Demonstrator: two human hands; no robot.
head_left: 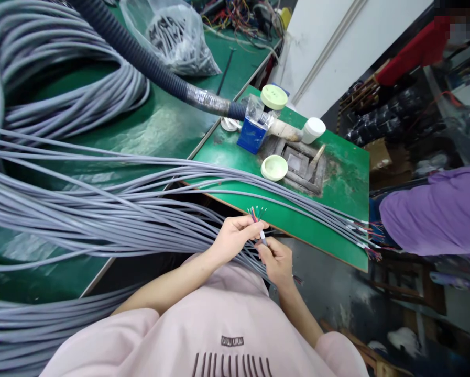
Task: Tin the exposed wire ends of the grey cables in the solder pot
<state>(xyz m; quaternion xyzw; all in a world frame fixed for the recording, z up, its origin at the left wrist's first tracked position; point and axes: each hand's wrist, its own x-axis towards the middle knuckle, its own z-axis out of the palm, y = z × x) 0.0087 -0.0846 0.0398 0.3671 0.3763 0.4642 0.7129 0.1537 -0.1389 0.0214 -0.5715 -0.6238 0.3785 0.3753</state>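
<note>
Between my hands, in front of my chest, is the end of a grey cable (263, 240) with a white band near its tip. Thin coloured wires (254, 213) fan out from it, pointing up and away from me. My left hand (237, 235) is closed, its thumb and fingers pinching the wires at their base. Just below and to the right, my right hand (276, 257) is closed around the grey sheath. Beneath both hands runs a thick bundle of grey cables (156, 225), partly hidden by my left forearm.
More cables (329, 222) lie across the green board (227, 157), wire ends at its right edge. Beyond them are a pale green dish (274, 168), a white jar (313, 130), a square metal pot (297, 162) and a black hose (148, 57). A person in purple (435, 214) is at right.
</note>
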